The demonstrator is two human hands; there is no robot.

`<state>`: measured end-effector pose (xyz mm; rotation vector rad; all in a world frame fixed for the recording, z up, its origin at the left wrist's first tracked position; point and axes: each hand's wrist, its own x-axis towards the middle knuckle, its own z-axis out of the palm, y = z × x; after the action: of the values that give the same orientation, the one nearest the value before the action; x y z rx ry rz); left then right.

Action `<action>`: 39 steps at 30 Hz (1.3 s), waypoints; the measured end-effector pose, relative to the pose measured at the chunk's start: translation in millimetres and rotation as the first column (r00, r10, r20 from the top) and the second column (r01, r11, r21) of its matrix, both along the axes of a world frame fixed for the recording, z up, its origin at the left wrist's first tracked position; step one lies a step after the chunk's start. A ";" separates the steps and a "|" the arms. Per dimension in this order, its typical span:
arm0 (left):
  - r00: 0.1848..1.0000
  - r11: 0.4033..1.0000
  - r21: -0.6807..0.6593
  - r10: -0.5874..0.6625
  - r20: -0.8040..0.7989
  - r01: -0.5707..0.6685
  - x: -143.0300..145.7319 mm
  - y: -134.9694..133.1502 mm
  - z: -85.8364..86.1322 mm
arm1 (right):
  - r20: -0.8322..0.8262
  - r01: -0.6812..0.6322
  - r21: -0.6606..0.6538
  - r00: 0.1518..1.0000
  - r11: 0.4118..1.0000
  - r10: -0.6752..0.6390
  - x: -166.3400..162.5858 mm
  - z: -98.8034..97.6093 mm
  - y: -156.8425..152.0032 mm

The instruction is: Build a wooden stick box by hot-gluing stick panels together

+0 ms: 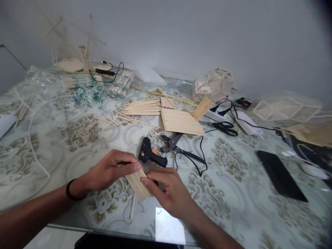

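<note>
A small panel of wooden sticks laid side by side (139, 185) is held above the front of the table between both hands. My left hand (118, 169) pinches its upper left edge, thumb on the face. My right hand (166, 190) grips the upper right edge, with its thumb pressing the panel; some of its fingers are hidden behind. Just beyond the hands a black hot glue gun (151, 154) lies on its side. Black-handled cutters (181, 148) rest to the right of it. A larger stick panel (180, 121) with a small upright piece (203, 108) stands behind them.
Loose sticks (142, 106) lie left of the larger panel. Bundled sticks (121, 84) and plastic wrap (41, 81) sit at the back left. On the right are scissors (224, 128), a power strip (246, 122), a black phone (281, 175) and stick-frame models (215, 84). Cords cross the table.
</note>
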<state>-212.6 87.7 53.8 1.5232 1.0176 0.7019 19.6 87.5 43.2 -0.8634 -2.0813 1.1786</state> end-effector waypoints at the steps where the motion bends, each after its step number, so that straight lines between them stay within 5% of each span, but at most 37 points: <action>1: 1.000 1.000 -0.015 -0.011 0.001 0.011 0.1 0.1 0.4 | 0.000 -0.003 -0.005 1.000 1.000 0.003 0.4 0.5 0.1; 10: 0.998 0.998 -0.002 -0.063 -0.014 0.063 2.1 3.1 -0.9 | -0.016 0.007 -0.027 1.000 1.000 -0.007 1.0 0.7 2.7; 24: 0.997 0.994 0.072 0.079 0.021 -0.081 2.5 0.1 -3.2 | -0.023 0.027 0.084 0.999 0.996 -0.025 0.6 -0.9 0.7; 39: 0.989 0.991 0.024 0.132 0.061 -0.134 -8.5 5.2 4.2 | -0.036 0.162 0.009 0.986 0.987 -0.162 5.9 1.1 6.9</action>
<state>-221.1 92.9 58.0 1.4594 1.0759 0.8533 25.5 94.4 44.3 -0.9796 -1.9486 1.0861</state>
